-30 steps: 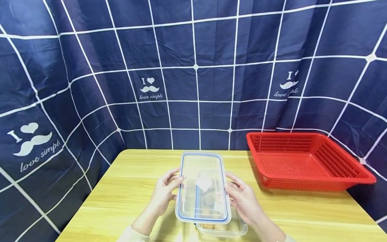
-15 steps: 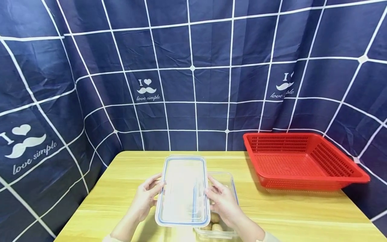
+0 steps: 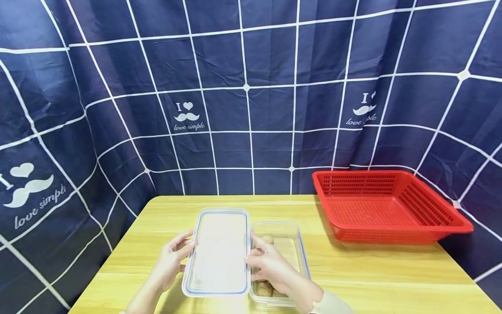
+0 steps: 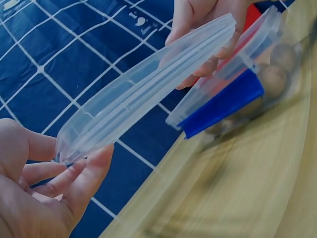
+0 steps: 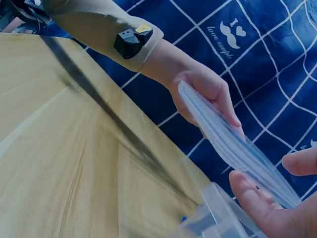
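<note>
A clear plastic lid (image 3: pixel 219 253) with a blue seal is held above the wooden table, one hand at each long side. My left hand (image 3: pixel 168 264) pinches its left edge between thumb and fingers. On the opposite edge, my right hand (image 3: pixel 272 266) grips it the same way. Just right of the lid stands a clear food container (image 3: pixel 303 253), uncovered, partly hidden behind my right hand and forearm. Several potatoes (image 3: pixel 264 288) lie inside it. A blue latch flap (image 4: pixel 223 106) hangs on the container's side in the left wrist view.
A red perforated plastic basket (image 3: pixel 380 213) stands at the table's back right. The light wooden table (image 3: pixel 129 257) runs up to a dark blue curtain (image 3: pixel 219 56) with white grid lines, which hangs behind and at both sides.
Both hands have carried the lid leftward, from above the container to beside it. More of the container and its potatoes now shows. The head view has shifted slightly.
</note>
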A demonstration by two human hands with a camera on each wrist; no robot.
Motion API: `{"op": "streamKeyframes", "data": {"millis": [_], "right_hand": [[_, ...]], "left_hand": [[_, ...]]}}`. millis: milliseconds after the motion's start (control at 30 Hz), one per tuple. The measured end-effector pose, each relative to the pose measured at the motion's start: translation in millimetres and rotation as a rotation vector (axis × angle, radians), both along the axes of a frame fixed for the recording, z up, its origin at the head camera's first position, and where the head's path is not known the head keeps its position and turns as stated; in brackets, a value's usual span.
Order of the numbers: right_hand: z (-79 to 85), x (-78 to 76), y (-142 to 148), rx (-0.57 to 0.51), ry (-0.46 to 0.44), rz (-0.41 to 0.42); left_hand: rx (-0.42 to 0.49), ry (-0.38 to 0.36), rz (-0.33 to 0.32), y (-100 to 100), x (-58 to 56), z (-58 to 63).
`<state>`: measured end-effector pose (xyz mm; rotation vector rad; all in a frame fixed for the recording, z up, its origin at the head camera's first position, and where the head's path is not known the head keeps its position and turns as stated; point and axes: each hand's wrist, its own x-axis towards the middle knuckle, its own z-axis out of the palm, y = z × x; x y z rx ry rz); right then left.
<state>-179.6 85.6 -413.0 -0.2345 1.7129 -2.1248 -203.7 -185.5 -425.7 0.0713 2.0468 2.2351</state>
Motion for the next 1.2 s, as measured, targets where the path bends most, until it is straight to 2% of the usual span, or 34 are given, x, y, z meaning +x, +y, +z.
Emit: {"op": "streamKeyframes", "data": {"millis": [133, 433, 533, 700, 900, 1067, 1200], "right_hand": [[0.5, -1.6, -13, 0.011, -0.011, 0.012], [-0.1, -0.3, -41, -0.002, 0.014, -0.027], [-0.4, 2.0, -50, 0.004, 0.013, -0.034], [-7.3, 7.7, -65, 0.036, 0.000, -0.097], [-18.5, 10.9, -77, 0.058, -0.033, -0.182], [-23.5, 9.3, -83, 0.064, -0.073, -0.191], [-24.5, 6.3, -89, 0.028, -0.116, -0.198]], "left_hand": [[-0.028, -0.019, 0.021, -11, 0.9, -2.7], [-0.091, -0.042, 0.036, -35, 2.9, -5.5], [-0.107, -0.046, 0.016, -44, 3.5, -5.8], [-0.134, -0.065, -0.061, -59, 3.5, -8.0], [-0.149, -0.098, -0.123, -64, -0.8, -18.9], [-0.164, -0.133, -0.136, -65, -3.3, -30.1], [-0.186, -0.145, -0.130, -63, -5.0, -37.2]]}}
